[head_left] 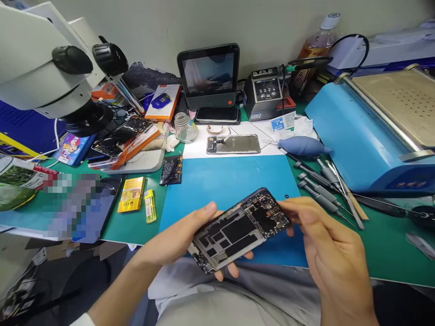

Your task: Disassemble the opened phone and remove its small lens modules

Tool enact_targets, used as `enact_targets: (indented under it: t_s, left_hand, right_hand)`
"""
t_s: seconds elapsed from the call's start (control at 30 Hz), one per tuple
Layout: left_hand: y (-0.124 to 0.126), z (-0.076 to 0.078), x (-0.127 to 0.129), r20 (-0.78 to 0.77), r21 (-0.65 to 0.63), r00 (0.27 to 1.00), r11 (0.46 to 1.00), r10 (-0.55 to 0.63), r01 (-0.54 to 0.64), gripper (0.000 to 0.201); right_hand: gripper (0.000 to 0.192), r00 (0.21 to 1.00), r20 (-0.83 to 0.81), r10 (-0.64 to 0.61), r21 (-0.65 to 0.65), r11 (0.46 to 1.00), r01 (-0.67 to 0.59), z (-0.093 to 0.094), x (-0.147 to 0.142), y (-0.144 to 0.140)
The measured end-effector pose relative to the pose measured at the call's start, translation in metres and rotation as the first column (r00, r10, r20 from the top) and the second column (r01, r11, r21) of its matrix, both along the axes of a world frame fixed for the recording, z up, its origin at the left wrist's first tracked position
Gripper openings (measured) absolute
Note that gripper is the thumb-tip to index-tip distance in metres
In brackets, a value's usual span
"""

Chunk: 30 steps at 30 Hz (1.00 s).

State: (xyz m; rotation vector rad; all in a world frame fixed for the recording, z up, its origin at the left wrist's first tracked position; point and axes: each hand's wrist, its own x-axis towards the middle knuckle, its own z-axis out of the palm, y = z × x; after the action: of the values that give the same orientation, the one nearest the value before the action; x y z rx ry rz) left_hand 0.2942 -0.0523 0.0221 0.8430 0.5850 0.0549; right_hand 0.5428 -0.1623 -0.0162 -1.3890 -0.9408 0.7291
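An opened smartphone (234, 235) lies tilted across my left hand (190, 231), its inside facing up. The left thumb rests along the upper edge and the fingertips show below the lower edge. Black film covers the empty battery bay, and the circuit board with a camera sits at the right end. My right hand (322, 235) pinches the phone's right corner between thumb and fingers. Beneath the phone is a blue mat (220, 181). Behind it, a detached phone screen (243, 144) lies on white paper. A black battery (171, 170) is left of the mat.
A microscope (68, 77) looms at upper left. At right stand a blue heating plate machine (367, 140), an air blower bulb (302, 146), and several screwdrivers (319, 194) with tweezers. A glass jar (185, 127), a tablet-like display (209, 72) and a soldering station (265, 93) line the back.
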Motion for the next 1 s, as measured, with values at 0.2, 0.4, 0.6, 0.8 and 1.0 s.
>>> enact_targets:
  t_s: [0.2,0.4,0.6,0.8,1.0]
  left_hand:
    - [0.014,-0.001,-0.008,0.024,-0.116,0.999,0.993,-0.034,0.037,0.085]
    - [0.018,-0.005,-0.011,-0.043,-0.067,0.996,0.995,0.076,-0.079,0.050]
    - [0.022,-0.013,-0.010,-0.093,0.263,0.945,0.923,0.312,-0.279,0.033]
    - [0.029,-0.016,-0.010,-0.102,0.389,0.940,0.883,0.324,-0.263,0.035]
    - [0.029,-0.019,-0.010,-0.091,0.395,0.946,0.883,0.312,-0.254,0.030]
  right_hand:
    - [0.017,0.998,-0.032,0.063,-0.036,0.997,-0.064,0.003,-0.003,0.013]
    - [0.028,0.987,-0.133,0.093,-0.060,0.993,-0.102,0.003,-0.007,0.018]
    - [0.027,0.984,-0.160,0.081,-0.093,0.991,-0.096,-0.004,-0.010,0.017]
    - [0.024,0.989,-0.128,0.076,-0.098,0.991,-0.088,-0.006,-0.011,0.015]
    - [0.021,0.992,-0.102,0.072,-0.108,0.991,-0.083,-0.007,-0.012,0.015]
